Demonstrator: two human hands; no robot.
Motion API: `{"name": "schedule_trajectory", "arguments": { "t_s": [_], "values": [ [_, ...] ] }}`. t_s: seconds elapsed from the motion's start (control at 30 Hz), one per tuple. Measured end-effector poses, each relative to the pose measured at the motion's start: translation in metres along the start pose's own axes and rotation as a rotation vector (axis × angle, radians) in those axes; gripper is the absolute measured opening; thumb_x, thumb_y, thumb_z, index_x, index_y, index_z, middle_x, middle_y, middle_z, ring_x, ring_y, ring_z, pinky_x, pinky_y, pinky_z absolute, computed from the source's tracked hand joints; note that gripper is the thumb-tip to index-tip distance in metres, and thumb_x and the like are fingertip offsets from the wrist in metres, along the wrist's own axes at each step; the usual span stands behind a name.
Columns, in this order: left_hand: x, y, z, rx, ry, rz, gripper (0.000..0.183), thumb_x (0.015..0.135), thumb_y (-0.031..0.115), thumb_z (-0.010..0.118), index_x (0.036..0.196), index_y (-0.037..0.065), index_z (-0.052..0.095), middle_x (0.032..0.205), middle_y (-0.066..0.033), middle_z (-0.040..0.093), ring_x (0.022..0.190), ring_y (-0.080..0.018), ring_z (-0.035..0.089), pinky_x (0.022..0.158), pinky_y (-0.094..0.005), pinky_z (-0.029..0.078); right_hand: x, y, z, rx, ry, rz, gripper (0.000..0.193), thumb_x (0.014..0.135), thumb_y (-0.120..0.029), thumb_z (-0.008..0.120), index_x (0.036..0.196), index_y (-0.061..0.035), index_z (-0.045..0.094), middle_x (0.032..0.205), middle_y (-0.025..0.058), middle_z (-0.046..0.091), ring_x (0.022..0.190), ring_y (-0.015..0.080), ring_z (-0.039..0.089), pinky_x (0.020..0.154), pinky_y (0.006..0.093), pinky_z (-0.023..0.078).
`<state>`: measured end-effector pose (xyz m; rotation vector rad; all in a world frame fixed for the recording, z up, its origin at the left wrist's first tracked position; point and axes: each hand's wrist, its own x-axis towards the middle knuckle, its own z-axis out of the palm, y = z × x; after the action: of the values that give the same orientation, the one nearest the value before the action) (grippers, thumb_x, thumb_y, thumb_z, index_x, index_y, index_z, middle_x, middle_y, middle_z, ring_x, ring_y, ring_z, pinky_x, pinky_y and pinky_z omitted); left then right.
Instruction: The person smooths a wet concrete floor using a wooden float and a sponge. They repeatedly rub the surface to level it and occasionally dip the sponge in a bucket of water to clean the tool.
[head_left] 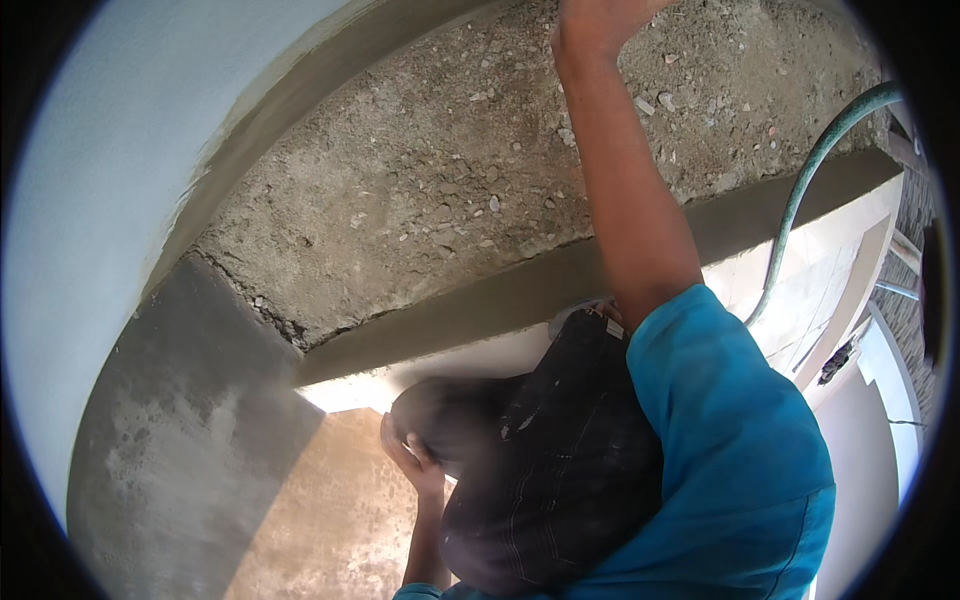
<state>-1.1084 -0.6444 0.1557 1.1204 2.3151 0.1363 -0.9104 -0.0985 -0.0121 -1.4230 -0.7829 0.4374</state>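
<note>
My right arm stretches far forward over a rough bed of grey-brown mortar and rubble (430,180). My right hand (605,25) is at the top edge of the picture, bent at the wrist. Its fingers are cut off, so whether it holds anything is hidden. My left hand (412,462) rests against my bent knee (430,405) in dark trousers, its fingers apart and holding nothing. Small pale stone chips (493,203) lie scattered over the rough surface below my right forearm.
A smooth cement ledge (450,305) borders the rubble bed on my side. A green hose (805,180) arches over it at the right. A pale blue wall (110,150) curves along the left, above a grey plastered surface (180,420). Sunlight falls on the surface beside my left hand.
</note>
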Motion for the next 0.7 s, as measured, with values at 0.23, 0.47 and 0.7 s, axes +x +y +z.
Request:
{"name": "schedule_trajectory", "arguments": {
  "t_s": [0.23, 0.47, 0.7],
  "values": [
    [0.029, 0.039, 0.012, -0.032, 0.031, -0.085, 0.051, 0.106, 0.022, 0.04, 0.146, -0.008, 0.037, 0.148, -0.0311, 0.038, 0.138, -0.0448, 0.036, 0.115, -0.0525, 0.028, -0.224, -0.095, 0.071, 0.094, -0.45, 0.179, 0.035, 0.096, -0.012, 0.053, 0.122, -0.0051, 0.03, 0.108, 0.019, 0.041, 0.089, 0.0298, 0.062, 0.065, 0.0416, 0.055],
    [0.004, 0.014, 0.014, 0.024, 0.115, 0.047, 0.048, 0.105, 0.022, 0.041, 0.142, -0.009, 0.043, 0.147, -0.031, 0.041, 0.137, -0.0449, 0.037, 0.114, -0.0525, 0.029, -0.11, -0.055, 0.042, 0.271, -0.214, 0.258, 0.035, 0.101, -0.017, 0.047, 0.126, -0.0012, 0.027, 0.11, 0.0168, 0.045, 0.097, 0.0245, 0.055, 0.081, 0.0393, 0.048],
    [0.034, 0.046, 0.012, -0.022, 0.103, -0.071, 0.044, 0.105, 0.02, 0.041, 0.14, -0.007, 0.045, 0.144, -0.0298, 0.043, 0.134, -0.0441, 0.041, 0.111, -0.0526, 0.033, -0.168, -0.072, 0.063, 0.03, -0.269, 0.08, 0.041, 0.101, -0.021, 0.05, 0.125, -0.0026, 0.023, 0.11, 0.0173, 0.038, 0.097, 0.0249, 0.053, 0.075, 0.0409, 0.052]
  ]
}}
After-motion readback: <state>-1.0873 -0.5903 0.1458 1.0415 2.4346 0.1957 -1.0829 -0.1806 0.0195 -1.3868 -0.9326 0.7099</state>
